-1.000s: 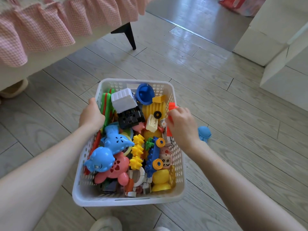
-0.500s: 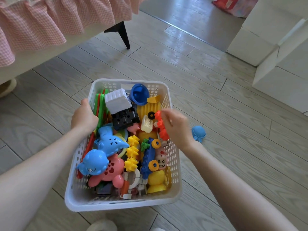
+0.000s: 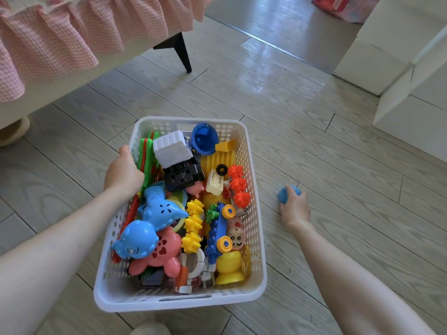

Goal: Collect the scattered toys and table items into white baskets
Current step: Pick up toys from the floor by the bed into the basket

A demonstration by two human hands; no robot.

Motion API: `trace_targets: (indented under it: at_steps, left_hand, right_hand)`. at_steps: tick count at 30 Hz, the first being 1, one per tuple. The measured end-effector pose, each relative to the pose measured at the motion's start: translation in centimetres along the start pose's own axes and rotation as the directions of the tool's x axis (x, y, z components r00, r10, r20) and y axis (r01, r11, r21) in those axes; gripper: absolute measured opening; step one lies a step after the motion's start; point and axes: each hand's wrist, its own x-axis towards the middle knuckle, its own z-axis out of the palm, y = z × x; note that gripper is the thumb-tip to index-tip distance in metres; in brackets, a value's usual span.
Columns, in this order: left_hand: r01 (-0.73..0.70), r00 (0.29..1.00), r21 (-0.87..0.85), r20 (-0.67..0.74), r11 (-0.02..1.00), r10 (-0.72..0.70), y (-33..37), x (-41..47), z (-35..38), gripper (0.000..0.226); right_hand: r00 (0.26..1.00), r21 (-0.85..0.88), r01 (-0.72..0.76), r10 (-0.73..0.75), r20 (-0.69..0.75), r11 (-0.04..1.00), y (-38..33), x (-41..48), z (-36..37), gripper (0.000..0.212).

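A white perforated basket sits on the wooden floor, packed with several plastic toys. A string of red gear pieces lies near its right wall, beside a yellow gear string, a blue elephant and a white block. My left hand grips the basket's left rim. To the right of the basket, my right hand is down on the floor with its fingers curled round a small blue toy, which it partly hides.
A bed with a pink checked frill and a black leg stands at the back left. White furniture fills the right side. A slipper lies under the bed; a shoe tip shows at the bottom.
My right hand let go of the red gear string in the basket, moved right to the floor and closed on the blue toy. My left hand stays on the rim.
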Motion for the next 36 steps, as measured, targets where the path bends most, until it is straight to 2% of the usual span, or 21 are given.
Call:
trace_targets:
  at_steps: [3,6,9,13,17,19,22,25,29,30,32,34,36]
  left_hand:
    - [0.002,1.000,-0.003,0.002,1.000,-0.002,0.0,0.0,0.0,0.039]
    - [0.008,1.000,0.003,0.020,1.000,-0.008,0.1,-0.1,-0.1,0.039]
    - [0.022,0.999,0.011,0.031,1.000,-0.022,0.1,-0.1,-0.2,0.039]
    - [0.028,0.999,0.004,0.034,1.000,-0.028,0.2,-0.2,-0.3,0.040]
    - [0.024,0.999,0.005,0.041,1.000,-0.024,0.1,0.0,-0.3,0.042]
    - [0.018,0.999,-0.002,0.037,1.000,-0.017,0.0,0.0,-0.3,0.042]
    - [0.010,1.000,-0.010,0.028,1.000,-0.009,0.0,0.0,-0.3,0.041]
    - [0.009,1.000,-0.002,0.026,1.000,-0.009,-0.1,0.1,-0.1,0.041]
    - [0.012,1.000,0.003,0.025,1.000,-0.012,-0.3,0.3,0.1,0.040]
    - [0.012,1.000,0.003,0.023,1.000,-0.012,-0.3,0.3,0.1,0.040]
    - [0.010,1.000,0.002,0.021,1.000,-0.010,-0.3,0.3,0.2,0.040]
    - [0.006,1.000,0.008,0.020,1.000,-0.006,-0.3,0.3,0.1,0.040]
    - [0.002,1.000,0.013,0.019,1.000,-0.003,-0.3,0.3,0.1,0.041]
  right_hand:
    - [0.995,0.301,0.005,0.024,-0.095,0.954,-0.6,-0.1,-0.9,0.043]
    - [0.971,0.479,0.141,-0.025,-0.239,0.866,-1.4,-1.4,-1.9,0.029]
    - [0.962,0.406,0.210,-0.115,-0.247,0.889,-1.5,-2.4,-2.0,0.023]
    - [0.988,0.278,0.148,-0.128,-0.088,0.949,-1.2,-1.9,-1.7,0.043]
    - [0.978,0.132,0.197,-0.204,0.041,0.972,-1.9,-0.7,-0.9,0.068]
    - [0.961,0.075,0.230,-0.239,0.143,0.970,-2.3,-0.5,-0.2,0.071]
    - [0.931,-0.076,0.278,-0.248,0.269,0.958,-2.3,-0.7,0.9,0.064]
    - [0.947,-0.126,0.253,-0.219,0.233,0.959,-1.7,-1.1,1.5,0.062]
    - [0.966,-0.098,0.219,-0.201,0.163,0.971,-0.2,-1.8,1.9,0.083]
    - [0.964,-0.083,0.221,-0.205,0.169,0.972,0.2,-1.9,2.0,0.080]
    - [0.959,-0.006,0.239,-0.235,0.159,0.971,0.6,-2.0,2.2,0.061]
    - [0.966,0.107,0.238,-0.247,0.072,0.965,0.5,-2.2,1.9,0.042]
    - [0.978,0.234,0.208,-0.207,-0.030,0.950,0.1,-2.4,0.9,0.034]
